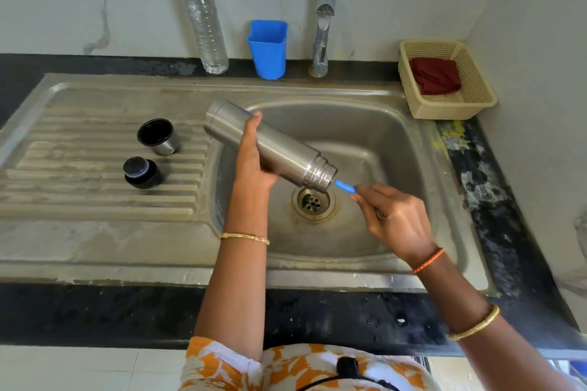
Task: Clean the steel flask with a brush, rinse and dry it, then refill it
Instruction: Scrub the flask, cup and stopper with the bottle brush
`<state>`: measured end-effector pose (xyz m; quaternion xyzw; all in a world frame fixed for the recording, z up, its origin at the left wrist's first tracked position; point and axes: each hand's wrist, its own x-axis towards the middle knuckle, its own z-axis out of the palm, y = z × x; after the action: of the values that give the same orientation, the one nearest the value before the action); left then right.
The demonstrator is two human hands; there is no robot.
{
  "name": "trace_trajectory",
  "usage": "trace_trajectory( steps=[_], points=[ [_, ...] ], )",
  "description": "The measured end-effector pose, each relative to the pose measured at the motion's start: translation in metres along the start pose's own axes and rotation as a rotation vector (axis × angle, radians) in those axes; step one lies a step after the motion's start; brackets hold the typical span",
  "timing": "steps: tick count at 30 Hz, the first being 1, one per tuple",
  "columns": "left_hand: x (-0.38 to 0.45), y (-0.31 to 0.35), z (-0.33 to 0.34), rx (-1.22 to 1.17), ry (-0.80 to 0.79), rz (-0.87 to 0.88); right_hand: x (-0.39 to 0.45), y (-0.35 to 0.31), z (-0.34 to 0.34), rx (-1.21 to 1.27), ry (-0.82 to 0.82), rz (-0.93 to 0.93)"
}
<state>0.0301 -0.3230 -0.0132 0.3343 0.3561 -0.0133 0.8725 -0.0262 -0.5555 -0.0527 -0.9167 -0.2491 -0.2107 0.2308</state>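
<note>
Held over the sink basin (397,136), well clear of its walls: the steel flask (270,146), a smooth brushed cylinder with a ribbed threaded neck, tilted so the open mouth points down and right above the round perforated drain (313,202). Gripped around its middle by the left hand (254,159), fingers curled behind the body, thumb lying along the near side. Poking out of the mouth, just the rounded blue plastic end of the brush handle (345,187), pinched between the fingertips of the right hand (394,219); bristles hidden inside.

Open room all around the flask inside the basin, dull and water-stained. On the ribbed drainboard (95,194) toward the left edge, well apart from the flask: a steel cup lid (158,136) lying tilted, dark inside, and just in front of it a black stopper (143,173).

Along the back edge of the dark speckled surface (317,314): a clear ridged plastic bottle (206,22) with a teal cap, a blue plastic cup (267,49), then the chrome tap (324,19). At the back right corner, a cream mesh basket (476,86) holding a crumpled dark red cloth (434,75).
</note>
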Motion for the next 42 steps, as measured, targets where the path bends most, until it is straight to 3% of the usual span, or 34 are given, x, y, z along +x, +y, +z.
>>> trace_trajectory(
  steps=[2, 3, 6, 8, 10, 13, 15, 18, 20, 23, 24, 25, 27, 31, 33, 37, 42],
  points=[
    [0.001, -0.006, 0.000, -0.018, -0.012, 0.020, 0.004, -0.007, 0.005, 0.069, -0.088, 0.106],
    [0.002, -0.008, -0.002, -0.050, -0.060, 0.041, 0.011, -0.011, 0.002, 0.274, -0.194, 0.270],
    [0.008, -0.005, -0.015, -0.157, -0.297, 0.070, 0.032, -0.007, -0.018, 1.192, -0.620, 0.940],
    [0.010, -0.002, -0.022, -0.125, -0.408, 0.035, 0.036, 0.000, -0.022, 1.298, -0.676, 0.983],
    [0.010, 0.002, -0.023, 0.021, -0.353, 0.021, 0.033, 0.002, -0.018, 1.016, -0.534, 0.721],
    [0.005, 0.003, -0.014, 0.063, -0.087, 0.024, 0.022, -0.004, -0.005, 0.237, -0.192, 0.160],
    [0.001, -0.003, -0.007, 0.021, -0.027, 0.020, 0.014, -0.012, -0.001, -0.020, -0.082, 0.051],
    [0.003, -0.010, -0.006, -0.012, -0.033, 0.037, 0.005, -0.019, 0.005, -0.060, -0.016, 0.080],
    [0.005, -0.009, -0.005, -0.027, -0.086, 0.066, 0.007, -0.026, 0.004, 0.137, -0.080, 0.253],
    [0.005, -0.011, -0.005, -0.100, -0.254, 0.093, 0.026, -0.027, -0.014, 1.031, -0.484, 0.958],
    [0.005, -0.010, -0.006, -0.132, -0.295, 0.094, 0.030, -0.028, -0.019, 1.273, -0.611, 1.144],
    [0.005, -0.010, -0.007, -0.152, -0.323, 0.089, 0.030, -0.027, -0.020, 1.392, -0.679, 1.212],
    [0.005, -0.011, -0.006, -0.144, -0.334, 0.092, 0.026, -0.025, -0.015, 1.347, -0.674, 1.138],
    [0.005, -0.010, -0.004, -0.095, -0.216, 0.082, 0.005, -0.020, 0.006, 0.453, -0.216, 0.420],
    [0.004, -0.009, -0.004, -0.092, -0.146, 0.088, -0.002, -0.020, 0.004, 0.178, -0.046, 0.219],
    [0.009, -0.001, -0.012, -0.147, -0.064, 0.112, -0.010, -0.016, -0.013, -0.041, 0.050, 0.190],
    [0.002, -0.009, -0.004, -0.118, -0.074, 0.077, 0.007, -0.026, -0.004, 0.010, 0.056, 0.206]
  ],
)
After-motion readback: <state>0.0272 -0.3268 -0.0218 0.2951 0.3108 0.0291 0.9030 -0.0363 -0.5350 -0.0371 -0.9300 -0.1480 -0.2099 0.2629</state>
